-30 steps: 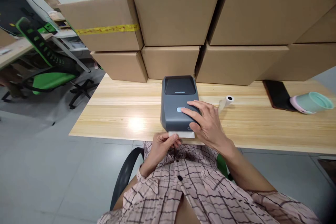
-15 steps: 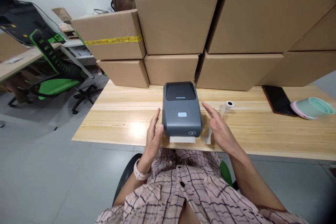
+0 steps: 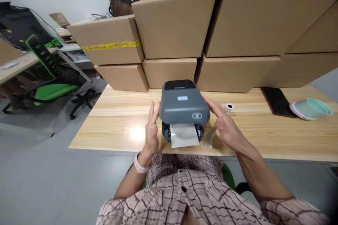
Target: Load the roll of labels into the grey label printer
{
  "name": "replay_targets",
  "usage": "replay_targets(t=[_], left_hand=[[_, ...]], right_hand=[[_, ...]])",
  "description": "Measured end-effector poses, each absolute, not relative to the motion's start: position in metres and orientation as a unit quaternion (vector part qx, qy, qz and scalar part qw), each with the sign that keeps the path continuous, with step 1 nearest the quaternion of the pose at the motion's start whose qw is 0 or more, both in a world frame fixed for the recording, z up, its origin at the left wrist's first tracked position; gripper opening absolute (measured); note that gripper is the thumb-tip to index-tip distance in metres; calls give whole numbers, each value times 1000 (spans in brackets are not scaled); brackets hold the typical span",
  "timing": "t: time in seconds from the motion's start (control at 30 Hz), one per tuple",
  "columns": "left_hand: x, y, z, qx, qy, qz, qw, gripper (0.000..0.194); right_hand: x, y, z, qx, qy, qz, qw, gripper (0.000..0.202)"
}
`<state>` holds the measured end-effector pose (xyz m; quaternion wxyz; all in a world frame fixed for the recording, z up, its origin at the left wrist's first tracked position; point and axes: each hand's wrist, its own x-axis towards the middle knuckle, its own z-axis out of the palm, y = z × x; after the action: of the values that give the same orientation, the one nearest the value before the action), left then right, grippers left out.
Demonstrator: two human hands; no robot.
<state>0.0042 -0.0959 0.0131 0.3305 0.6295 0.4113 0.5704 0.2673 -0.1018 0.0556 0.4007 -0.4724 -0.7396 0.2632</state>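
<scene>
A dark grey label printer [image 3: 182, 103] stands on the wooden table with its lid tilted up at the front. A white paper strip [image 3: 184, 137] lies in the gap beneath the lid and reaches out at the front. My left hand [image 3: 152, 130] holds the lid's left side, with one finger raised away from it. On the right side, my right hand [image 3: 224, 123] grips the lid, fingers extended along its edge. A small white roll [image 3: 229, 107] sits beyond my right hand, and a loose paper strip [image 3: 209, 139] lies right of the printer.
Stacked cardboard boxes [image 3: 171, 24] line the table's back edge. A black phone [image 3: 277, 102] and a mint green cup [image 3: 311, 108] lie at the right. Beyond the boxes a person's hair [image 3: 121, 6] shows. A green chair [image 3: 56, 89] stands at the left.
The printer's lid has risen at the front, baring the paper and the inside. Both hands have moved onto the lid's sides. The view has shifted slightly.
</scene>
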Motion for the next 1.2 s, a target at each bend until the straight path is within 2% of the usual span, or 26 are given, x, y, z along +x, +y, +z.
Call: replay_targets(t=[0.17, 0.33, 0.47, 0.53, 0.63, 0.77, 0.8, 0.87, 0.93, 1.0, 1.07, 1.2], left_hand=[[-2, -33, 39, 596, 370, 621, 349, 50], [-6, -1, 30, 594, 402, 514, 470, 79], [-6, -7, 13, 608, 405, 416, 541, 103], [-5, -11, 9, 612, 408, 409, 540, 108], [-1, -14, 11, 619, 433, 402, 518, 104], [-1, -17, 22, 651, 550, 337, 400, 95], [-2, -18, 25, 660, 574, 308, 374, 91], [-3, -21, 32, 673, 597, 257, 352, 84], [-3, -22, 37, 681, 596, 237, 355, 83], [-3, -22, 38, 689, 583, 238, 359, 83], [-3, -21, 37, 694, 574, 241, 361, 83], [-3, -19, 34, 688, 582, 242, 360, 82]], right_hand=[[254, -40, 93, -474, -759, 170, 413, 90], [241, 33, 106, -468, -728, 155, 476, 84], [241, 84, 105, -469, -735, 129, 473, 80], [241, 99, 105, -477, -740, 110, 461, 77], [240, 94, 109, -485, -746, 53, 453, 79], [237, 40, 106, -477, -731, -43, 486, 75], [236, 27, 103, -457, -759, -21, 463, 70], [234, 9, 95, -409, -839, 68, 353, 66], [231, 6, 86, -371, -891, 157, 207, 73], [225, 16, 78, -361, -904, 204, 105, 85], [217, 29, 71, -359, -903, 225, 67, 92], [206, 41, 73, -340, -914, 216, 45, 104]])
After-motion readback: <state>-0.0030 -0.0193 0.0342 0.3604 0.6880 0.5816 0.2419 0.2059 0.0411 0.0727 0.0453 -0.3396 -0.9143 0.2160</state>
